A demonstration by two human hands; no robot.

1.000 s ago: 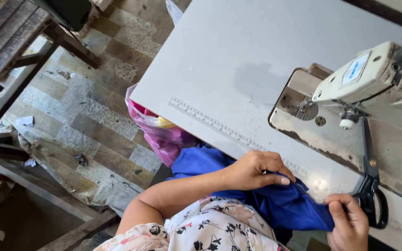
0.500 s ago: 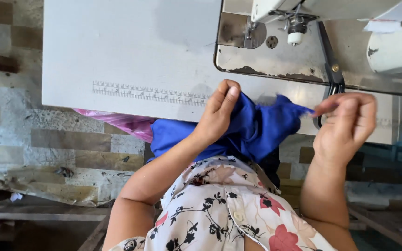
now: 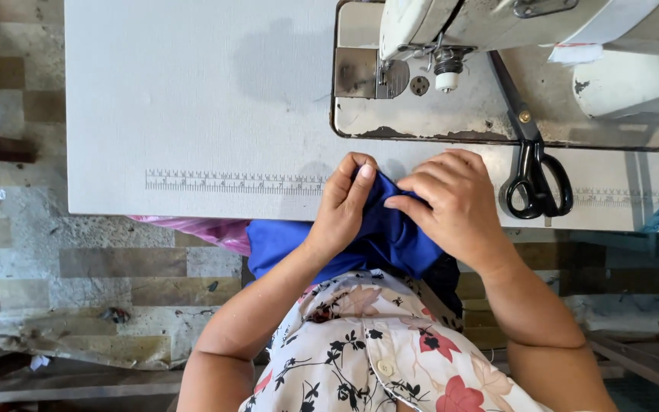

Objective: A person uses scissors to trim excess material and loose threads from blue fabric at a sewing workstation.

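Both our left hand (image 3: 345, 202) and right hand (image 3: 451, 202) gripped the blue fabric (image 3: 375, 236), bunched at the near edge of the white table (image 3: 192, 99). Beyond stood the sewing machine (image 3: 543, 30); black scissors (image 3: 532, 164) lay just beside our right hand.

Left hand (image 3: 342, 204) and right hand (image 3: 451, 200) meet, fingers pinching.

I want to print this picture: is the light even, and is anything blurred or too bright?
Head view: soft daylight, sharp on both hands, left hand and right hand, gripping the blue cloth; a faint grey shadow lies on the white table; the sewing machine body at the top right is nearly washed out.
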